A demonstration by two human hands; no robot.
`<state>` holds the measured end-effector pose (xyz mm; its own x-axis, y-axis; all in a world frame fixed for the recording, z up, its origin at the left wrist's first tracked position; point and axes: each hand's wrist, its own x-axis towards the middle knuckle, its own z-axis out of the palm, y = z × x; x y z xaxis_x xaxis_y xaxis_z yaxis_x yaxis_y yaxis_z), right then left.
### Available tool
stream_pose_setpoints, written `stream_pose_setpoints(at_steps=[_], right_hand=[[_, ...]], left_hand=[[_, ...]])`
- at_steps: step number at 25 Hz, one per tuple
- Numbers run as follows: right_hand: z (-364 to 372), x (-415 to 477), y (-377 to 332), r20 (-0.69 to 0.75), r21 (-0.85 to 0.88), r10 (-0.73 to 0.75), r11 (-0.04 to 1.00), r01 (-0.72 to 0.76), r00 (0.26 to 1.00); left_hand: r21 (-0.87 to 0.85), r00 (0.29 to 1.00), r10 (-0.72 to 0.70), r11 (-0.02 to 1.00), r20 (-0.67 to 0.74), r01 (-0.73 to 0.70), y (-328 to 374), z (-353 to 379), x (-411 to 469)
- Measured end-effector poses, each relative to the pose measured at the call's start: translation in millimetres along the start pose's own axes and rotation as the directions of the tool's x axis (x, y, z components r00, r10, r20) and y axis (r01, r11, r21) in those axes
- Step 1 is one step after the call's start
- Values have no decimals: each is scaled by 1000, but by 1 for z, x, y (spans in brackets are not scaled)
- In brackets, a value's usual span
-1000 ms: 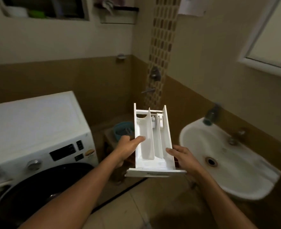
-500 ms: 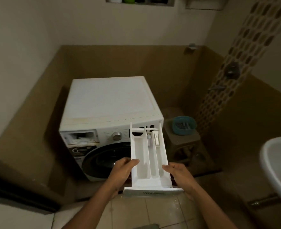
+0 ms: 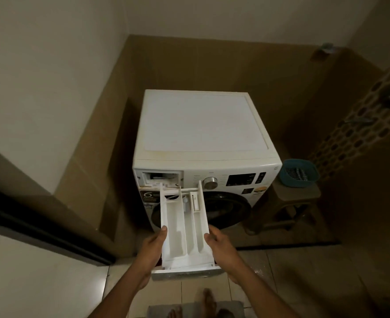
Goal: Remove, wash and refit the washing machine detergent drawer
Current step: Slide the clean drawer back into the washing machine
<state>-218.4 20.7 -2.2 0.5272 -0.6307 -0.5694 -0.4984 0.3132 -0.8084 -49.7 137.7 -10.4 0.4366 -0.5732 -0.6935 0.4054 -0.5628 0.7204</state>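
Hands: your left hand [image 3: 154, 246] and right hand [image 3: 221, 246] clasp the drawer [image 3: 185, 230] by its long sides | Location: held clear of the washing machine [image 3: 201, 125], far end near the open slot [image 3: 159, 177] | Progress: removal done; washing unconfirmed; refit judged outstanding.

Tiled floor [image 3: 292, 283], pale square tiles with visible grout lines in the near part, darker toward the far walls. White front-loading washing machine [image 3: 201, 134] stands on it in the corner, its back toward the far wall. Brown stool [image 3: 292, 203] stands just beside the machine's right side and carries a blue basket [image 3: 298, 173]. Grey mat [image 3: 230, 309] lies on the tiles at the near edge, with bare feet [image 3: 209, 299] on it.
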Motion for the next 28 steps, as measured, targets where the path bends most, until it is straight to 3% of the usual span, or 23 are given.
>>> stream_pose_setpoints(at_steps=[7,15,28], right_hand=[[31,67,-5,90,-8,76,997,-76,993],[56,97,11,33,-32,119,992,-118,992],[105,105,-16,-124,72,227,973,-220,966]], left_hand=[[-11,983,-138,990,-122,137,11,-34,51],[4,949,-252,966,-191,257,2,-54,88],[141,978,-207,969,10,203,21,-107,130]])
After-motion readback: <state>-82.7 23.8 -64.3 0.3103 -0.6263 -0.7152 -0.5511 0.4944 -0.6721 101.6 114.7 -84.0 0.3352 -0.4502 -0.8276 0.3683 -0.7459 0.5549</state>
